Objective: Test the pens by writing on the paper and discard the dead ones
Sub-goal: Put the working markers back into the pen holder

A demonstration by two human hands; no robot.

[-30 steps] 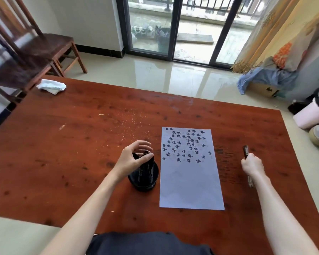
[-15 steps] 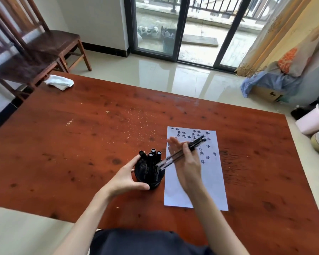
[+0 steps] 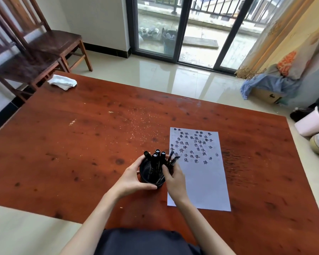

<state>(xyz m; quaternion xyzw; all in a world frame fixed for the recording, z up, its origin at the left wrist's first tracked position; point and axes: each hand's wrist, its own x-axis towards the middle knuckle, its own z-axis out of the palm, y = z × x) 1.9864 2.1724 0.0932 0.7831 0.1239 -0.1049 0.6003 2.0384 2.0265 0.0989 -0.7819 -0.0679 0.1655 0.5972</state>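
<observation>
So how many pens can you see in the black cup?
6, maybe more hidden inside. Four capped pens stand at the back of the pen cup; two thinner pens lean out toward the paper, by the right hand.

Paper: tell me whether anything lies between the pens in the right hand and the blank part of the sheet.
Nothing visible does. The right hand holds pens at the pen holder, right beside the paper, whose lower half lies bare.

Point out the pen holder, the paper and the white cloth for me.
pen holder [image 3: 145, 176]: head view, on its black mesh wall near the rim.
paper [image 3: 206, 183]: head view, on the blank lower half of the sheet.
white cloth [image 3: 62, 82]: head view, on the middle of the crumpled cloth.
</observation>
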